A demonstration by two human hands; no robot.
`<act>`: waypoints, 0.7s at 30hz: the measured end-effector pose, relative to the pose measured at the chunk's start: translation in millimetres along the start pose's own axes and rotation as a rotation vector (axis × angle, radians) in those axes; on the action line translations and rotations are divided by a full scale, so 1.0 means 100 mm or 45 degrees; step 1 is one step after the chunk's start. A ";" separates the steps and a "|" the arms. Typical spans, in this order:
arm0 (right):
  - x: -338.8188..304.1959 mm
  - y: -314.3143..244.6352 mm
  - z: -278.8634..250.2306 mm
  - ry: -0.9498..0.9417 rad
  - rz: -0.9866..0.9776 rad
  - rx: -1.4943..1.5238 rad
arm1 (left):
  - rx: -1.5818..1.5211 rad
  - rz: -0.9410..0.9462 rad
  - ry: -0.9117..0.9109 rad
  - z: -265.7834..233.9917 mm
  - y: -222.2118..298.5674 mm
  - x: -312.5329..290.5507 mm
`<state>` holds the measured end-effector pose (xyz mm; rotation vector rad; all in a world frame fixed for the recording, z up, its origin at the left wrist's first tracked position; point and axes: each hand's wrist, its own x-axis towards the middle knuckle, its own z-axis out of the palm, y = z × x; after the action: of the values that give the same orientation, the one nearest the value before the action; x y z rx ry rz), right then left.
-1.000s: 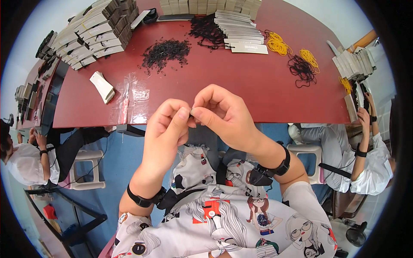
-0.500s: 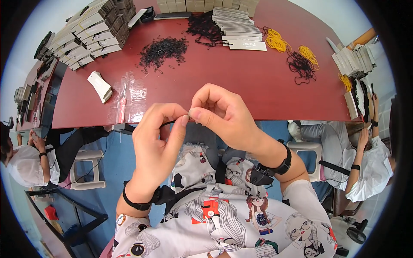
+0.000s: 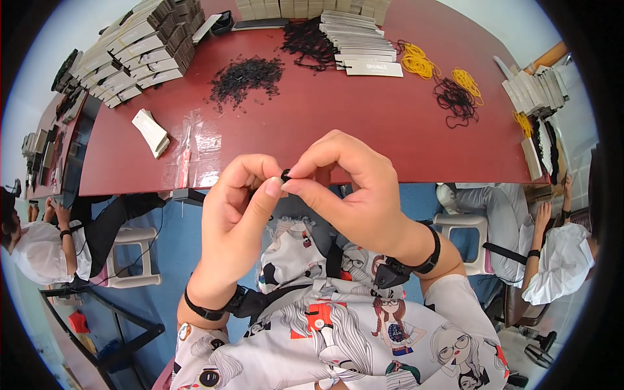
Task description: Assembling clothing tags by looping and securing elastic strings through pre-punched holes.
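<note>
Both hands meet just over the table's near edge, fingertip to fingertip. My left hand (image 3: 235,208) pinches a short bit of black cord (image 3: 285,175) between thumb and forefinger. From the other side, the thumb and forefinger of my right hand (image 3: 357,188) close on the same cord, which shows as a small dark curl between the fingertips. The rest of the cord is hidden by the fingers. Farther off on the red table (image 3: 325,110) lies a heap of small black safety pins (image 3: 247,78).
Stacked tags (image 3: 140,49) rise at the far left; a smaller bundle (image 3: 151,132) lies nearer. Strung tags (image 3: 364,52) fan out beside black cords (image 3: 309,44) at the back. Yellow cords (image 3: 416,62) and a black cord bundle (image 3: 455,103) lie right. People sit at both sides.
My right hand has turned and its fingers have stretched out more toward the left fingertips. A dark curl of cord now shows between them. The left hand has barely moved.
</note>
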<state>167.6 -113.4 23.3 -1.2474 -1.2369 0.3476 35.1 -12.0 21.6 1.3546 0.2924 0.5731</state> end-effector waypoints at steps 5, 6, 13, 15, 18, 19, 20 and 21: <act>0.00 0.00 0.02 0.055 0.059 -0.023 | 0.095 0.092 0.009 0.02 0.00 -0.01; 0.00 0.01 0.02 0.018 0.091 0.039 | 0.095 0.092 0.011 0.01 -0.01 -0.02; 0.05 0.06 -0.08 -0.413 0.419 0.574 | 1.176 0.742 0.094 -0.04 0.02 -0.01; 0.05 0.07 -0.12 -0.484 0.520 0.690 | 1.313 0.849 0.092 -0.08 0.03 -0.01; 0.06 0.15 -0.10 -0.584 0.648 0.962 | 1.311 0.863 0.144 -0.12 0.01 -0.02; 0.05 0.19 -0.09 -0.610 0.674 1.117 | 1.279 0.853 0.150 -0.11 0.02 -0.03; 0.05 0.21 -0.07 -0.610 0.676 1.115 | 1.247 0.843 0.155 -0.10 0.02 -0.04; 0.05 0.23 -0.05 -0.606 0.692 1.226 | 1.248 0.842 0.158 -0.11 0.02 -0.06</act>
<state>182.9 -103.6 7.4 -0.6224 -0.8724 1.5072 24.6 -5.8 20.2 2.4003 0.2239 1.1492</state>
